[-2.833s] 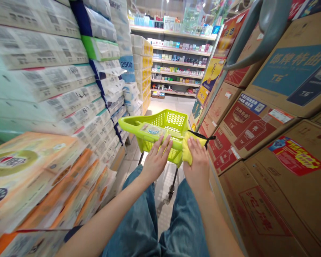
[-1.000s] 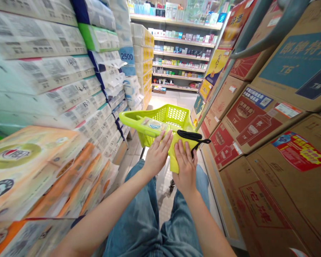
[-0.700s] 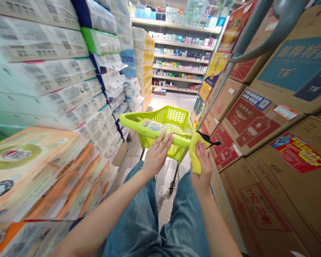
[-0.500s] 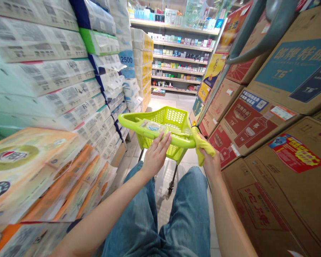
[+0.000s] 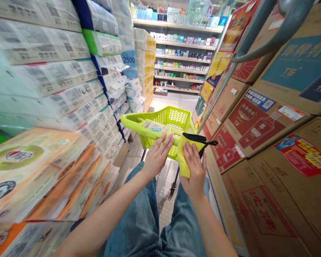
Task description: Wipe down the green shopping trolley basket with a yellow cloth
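Cart (image 5: pixel 176 117) lime green, its basket walls a grid of small holes. The cloth (image 5: pixel 184 161) under my right hand (image 5: pixel 194 173) plain yellow, its cord (image 5: pixel 200 137) black. The handle label (image 5: pixel 155 126) pale with a blue oval. My jeans (image 5: pixel 147 221) washed blue. Right side: boxes (image 5: pixel 246 121) brown cardboard with red printed panels. Left side: upper packs (image 5: pixel 56 71) white with black barcodes, lower packs (image 5: pixel 42 167) orange and cream.

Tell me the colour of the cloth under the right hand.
The cloth is yellow; the head view shows it best.
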Tool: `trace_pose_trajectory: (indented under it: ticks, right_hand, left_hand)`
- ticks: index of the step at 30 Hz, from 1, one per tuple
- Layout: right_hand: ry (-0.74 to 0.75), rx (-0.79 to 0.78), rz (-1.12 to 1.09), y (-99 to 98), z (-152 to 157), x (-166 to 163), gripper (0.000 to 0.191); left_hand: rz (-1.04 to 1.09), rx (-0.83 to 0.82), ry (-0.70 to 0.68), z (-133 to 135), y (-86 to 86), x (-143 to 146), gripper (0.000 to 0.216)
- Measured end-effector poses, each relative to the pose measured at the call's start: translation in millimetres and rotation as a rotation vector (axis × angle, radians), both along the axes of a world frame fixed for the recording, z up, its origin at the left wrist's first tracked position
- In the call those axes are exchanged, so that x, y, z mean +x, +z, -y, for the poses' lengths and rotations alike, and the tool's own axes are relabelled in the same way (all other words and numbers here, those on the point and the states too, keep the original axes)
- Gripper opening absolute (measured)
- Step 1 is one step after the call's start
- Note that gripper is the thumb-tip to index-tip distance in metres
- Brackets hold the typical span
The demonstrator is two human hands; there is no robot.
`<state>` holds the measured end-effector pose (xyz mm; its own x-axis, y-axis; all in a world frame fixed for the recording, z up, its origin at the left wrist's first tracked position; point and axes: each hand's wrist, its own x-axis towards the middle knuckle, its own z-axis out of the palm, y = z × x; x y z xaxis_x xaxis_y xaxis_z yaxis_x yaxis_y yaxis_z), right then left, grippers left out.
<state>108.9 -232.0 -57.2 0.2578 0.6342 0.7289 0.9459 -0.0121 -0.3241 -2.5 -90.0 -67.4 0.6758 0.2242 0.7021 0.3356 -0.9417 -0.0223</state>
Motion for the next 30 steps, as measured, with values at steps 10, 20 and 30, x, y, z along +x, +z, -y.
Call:
trace_pose_trajectory:
  ticks: [10,20,30]
  right_hand:
    - [0.047,0.242,-0.413,-6.4,7,56,0.051]
    - [0.035,-0.020,0.006,8.0,-10,-20,0.070]
    - [-0.012,0.264,-0.502,-5.8,8,69,0.046]
  left_hand:
    - [-0.004,-0.014,0.003,3,0.6,0,0.069]
    - [0.050,-0.084,0.001,11,0.4,7,0.070]
    - [0.061,-0.122,-0.009,13,-0.3,7,0.073]
